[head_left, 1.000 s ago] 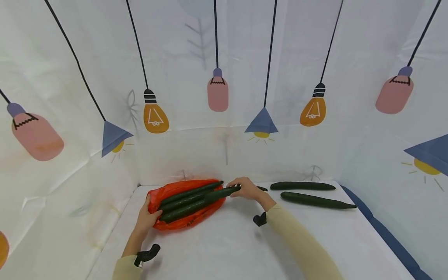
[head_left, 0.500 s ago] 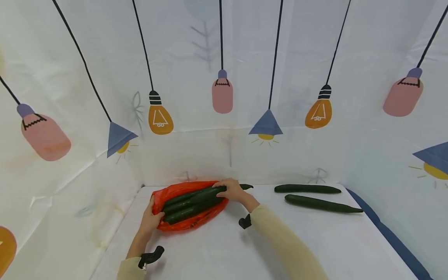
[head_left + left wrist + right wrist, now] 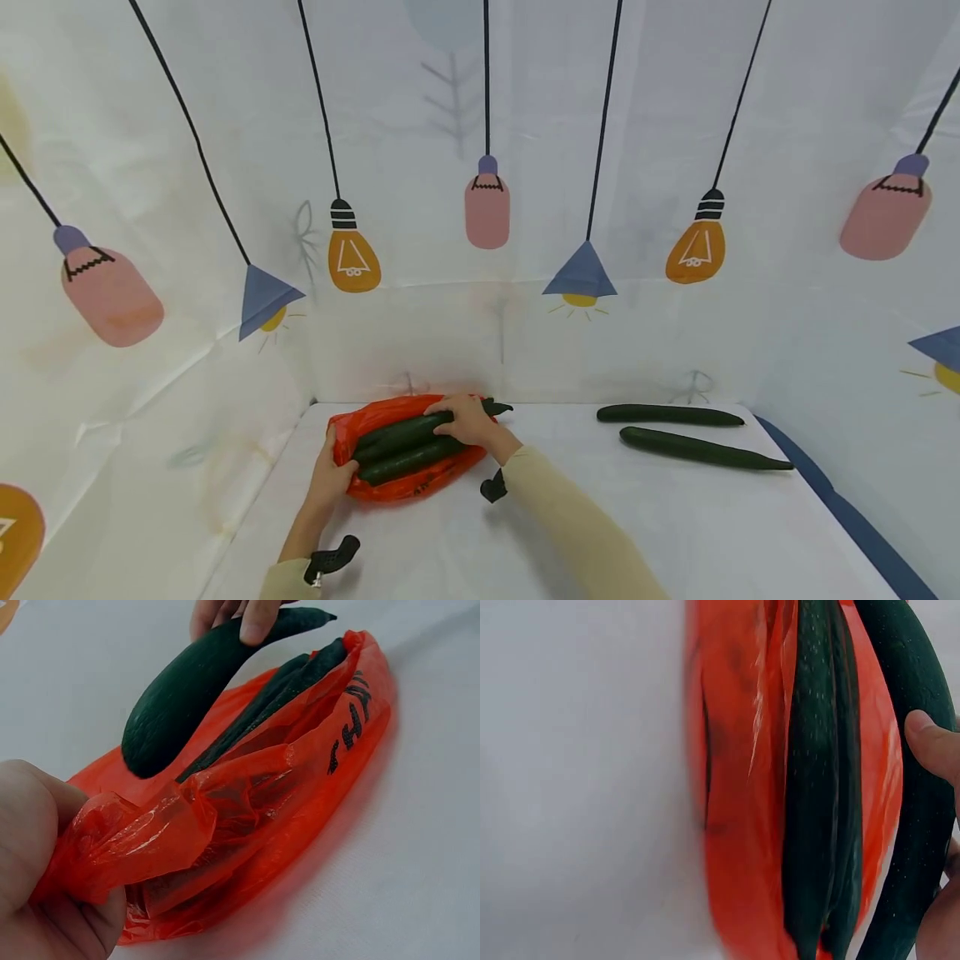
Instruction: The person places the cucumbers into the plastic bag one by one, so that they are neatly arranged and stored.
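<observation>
over the bag [image 3: 390, 487] | right hand [image 3: 467, 419] grips cucumber [image 3: 202, 679] | left hand [image 3: 333, 477] pinches bag edge

Staged recording booth rather than a lived-in room, white surface [image 3: 675, 533], creased fabric backdrop [image 3: 465, 100] printed with cartoon hanging bulbs and lamps on three sides

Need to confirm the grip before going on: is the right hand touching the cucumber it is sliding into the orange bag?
Touching. The left wrist view shows the right hand's fingers curled over the cucumber.
</observation>
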Demonstrator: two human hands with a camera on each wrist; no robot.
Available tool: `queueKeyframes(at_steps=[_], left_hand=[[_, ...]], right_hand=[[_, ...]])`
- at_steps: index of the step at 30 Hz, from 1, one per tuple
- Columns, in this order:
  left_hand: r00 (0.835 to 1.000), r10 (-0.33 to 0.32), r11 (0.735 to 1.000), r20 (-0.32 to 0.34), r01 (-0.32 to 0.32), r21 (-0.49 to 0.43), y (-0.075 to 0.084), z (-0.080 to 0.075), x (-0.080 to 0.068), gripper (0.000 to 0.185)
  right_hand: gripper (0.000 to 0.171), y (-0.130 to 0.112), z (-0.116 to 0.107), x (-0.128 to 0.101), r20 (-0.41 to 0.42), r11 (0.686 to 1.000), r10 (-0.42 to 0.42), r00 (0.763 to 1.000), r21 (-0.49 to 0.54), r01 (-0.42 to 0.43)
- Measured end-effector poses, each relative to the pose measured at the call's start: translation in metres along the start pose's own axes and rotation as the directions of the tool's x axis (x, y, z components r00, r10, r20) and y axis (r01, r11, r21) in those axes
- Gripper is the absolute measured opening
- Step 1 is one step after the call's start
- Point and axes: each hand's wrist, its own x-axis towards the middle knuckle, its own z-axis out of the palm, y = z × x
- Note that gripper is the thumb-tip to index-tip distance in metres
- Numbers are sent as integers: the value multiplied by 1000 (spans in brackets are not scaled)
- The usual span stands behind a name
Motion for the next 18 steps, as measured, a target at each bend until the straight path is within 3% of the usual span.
queueKeyframes(at_steps=[7,18], left_hand=[[1000,-8,1000,-4,8,-24,-4,0,-2,88],[1000,-23,987,-9,21,-156,-8,-7,-2,87]], right_hand=[[33,-5,12,15,30,999,-9,1000,38,7],[33,-14,22,30,53,1000,-13,999,23,12]])
